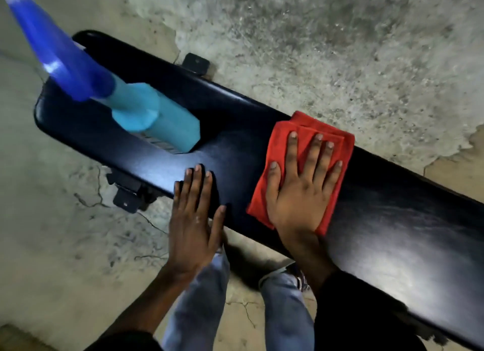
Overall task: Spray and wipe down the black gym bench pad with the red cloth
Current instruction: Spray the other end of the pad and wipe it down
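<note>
Right hand [298, 191] presses flat, fingers spread, on red cloth [282, 141] on black bench [392, 233]; left hand [193, 219] lies flat, holding nothing

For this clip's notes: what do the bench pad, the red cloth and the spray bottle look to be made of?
Bench pad: smooth black vinyl or leather-like cover, judging by its soft sheen and glare. Red cloth: soft fabric, probably microfibre; matte, folded in layers under the right hand. Spray bottle: plastic by its look, glossy blue head, teal body; blurred, so less certain.

Cracked concrete floor [314, 36], blue jeans [199, 306], shoe [298, 277]
</note>
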